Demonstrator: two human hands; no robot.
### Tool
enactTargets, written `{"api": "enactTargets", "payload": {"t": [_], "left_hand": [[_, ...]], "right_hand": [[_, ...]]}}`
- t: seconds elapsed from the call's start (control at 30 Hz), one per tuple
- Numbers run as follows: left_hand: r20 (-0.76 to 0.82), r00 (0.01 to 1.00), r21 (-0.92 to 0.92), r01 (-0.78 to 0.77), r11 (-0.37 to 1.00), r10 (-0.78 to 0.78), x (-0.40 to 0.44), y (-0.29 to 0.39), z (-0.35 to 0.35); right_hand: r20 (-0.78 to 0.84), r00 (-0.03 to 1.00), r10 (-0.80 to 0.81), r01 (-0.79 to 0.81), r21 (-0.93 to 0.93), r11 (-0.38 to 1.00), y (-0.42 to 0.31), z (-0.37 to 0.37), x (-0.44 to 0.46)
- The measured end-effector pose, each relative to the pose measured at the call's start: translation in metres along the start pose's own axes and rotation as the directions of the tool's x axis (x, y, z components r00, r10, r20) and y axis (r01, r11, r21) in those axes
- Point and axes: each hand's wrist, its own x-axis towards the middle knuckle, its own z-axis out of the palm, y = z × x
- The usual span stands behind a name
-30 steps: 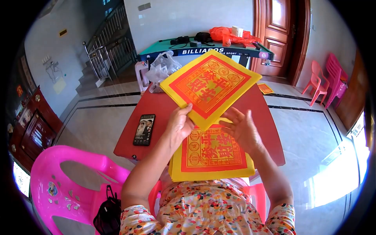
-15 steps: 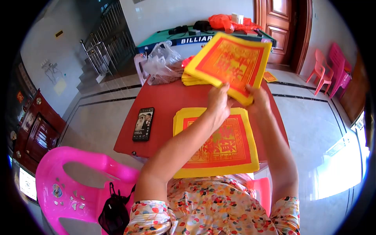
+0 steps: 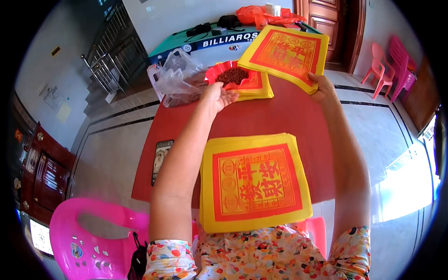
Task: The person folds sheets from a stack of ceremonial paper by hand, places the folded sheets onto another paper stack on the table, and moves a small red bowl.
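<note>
My right hand [image 3: 323, 87] grips the near corner of a yellow and red printed paper stack [image 3: 289, 53], raised above the far right of the table. At the far side, my left hand [image 3: 218, 97] is at the near edge of a red scalloped dish [image 3: 217, 72] of small dark brown beads or beans, its thumb and a finger closed at the rim. The dish sits over another pile of printed paper [image 3: 261, 91]. Nearest my body, a larger stack of the same paper [image 3: 254, 182] lies at the red table's [image 3: 280, 116] front edge.
A clear plastic bag [image 3: 179, 77] stands left of the dish. A phone [image 3: 161, 156] lies partly behind my left forearm. Beyond is a billiard table [image 3: 205, 43] with red plastic [image 3: 256, 15]. A pink chair [image 3: 93, 233] is at the left, with more chairs [image 3: 380, 70] at the right.
My left hand has left the raised paper and moved left to the red dish, now largely in view. My right hand keeps the paper, raised farther right. The view has shifted.
</note>
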Motion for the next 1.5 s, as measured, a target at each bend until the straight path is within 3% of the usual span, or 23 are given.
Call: {"api": "enactTargets", "payload": {"t": [0.07,0.2,0.23,0.37,0.43,0.6,0.73,0.87,0.93,1.07,1.13,1.3,1.37,1.5], "left_hand": [[0.085,0.995,-0.044,0.054,0.998,-0.051,0.024,0.0,-0.01],[0.073,0.982,-0.128,0.182,0.975,-0.173,0.075,-0.014,-0.022],[0.013,0.994,-0.074,0.106,0.992,-0.105,0.074,-0.019,-0.016],[-0.063,0.996,-0.069,0.053,0.996,-0.057,0.077,-0.024,-0.005],[-0.049,0.992,-0.064,-0.121,0.991,0.118,0.08,-0.027,-0.004],[-0.192,0.958,-0.023,-0.221,0.975,0.213,0.064,-0.005,-0.011],[-0.113,0.939,0.031,-0.324,0.945,0.326,0.032,0.041,-0.043],[-0.173,0.881,0.138,-0.421,0.896,0.441,0.016,0.079,-0.084],[-0.153,0.85,0.092,-0.496,0.864,0.504,0.004,0.089,-0.095],[-0.243,0.835,0.082,-0.49,0.868,0.494,-0.016,0.095,-0.102],[-0.257,0.834,0.061,-0.49,0.87,0.488,-0.019,0.095,-0.107],[-0.203,0.862,0.069,-0.46,0.885,0.464,-0.019,0.092,-0.107],[-0.204,0.868,0.096,-0.443,0.891,0.453,-0.013,0.09,-0.108],[-0.164,0.89,0.106,-0.414,0.904,0.426,-0.01,0.085,-0.098]], "right_hand": [[-0.023,1.0,0.016,-0.016,-0.001,1.0,0.0,0.008,0.007],[-0.011,0.999,0.045,-0.046,-0.032,0.998,0.007,0.019,0.017],[-0.02,0.999,0.048,-0.049,-0.054,0.997,0.009,0.017,0.025],[0.0,0.994,0.109,-0.109,-0.003,0.994,0.019,0.013,0.046],[0.007,0.993,0.121,-0.121,0.027,0.992,0.026,0.009,0.057],[0.025,0.992,0.126,-0.127,0.062,0.99,0.034,0.007,0.069],[0.032,0.991,0.128,-0.128,0.0,0.992,0.037,0.01,0.076],[0.02,0.975,0.221,-0.219,-0.087,0.972,0.057,0.017,0.094],[0.036,0.97,0.242,-0.238,-0.084,0.968,0.078,0.025,0.101],[0.07,0.949,0.307,-0.298,-0.111,0.948,0.113,0.04,0.102],[-0.025,0.948,0.316,-0.316,-0.148,0.937,0.121,0.05,0.097],[-0.051,0.944,0.325,-0.326,-0.288,0.901,0.136,0.044,0.119],[-0.145,0.958,0.246,-0.28,-0.307,0.909,0.139,0.043,0.123],[-0.092,0.966,0.24,-0.257,-0.366,0.894,0.146,0.027,0.147]]}}
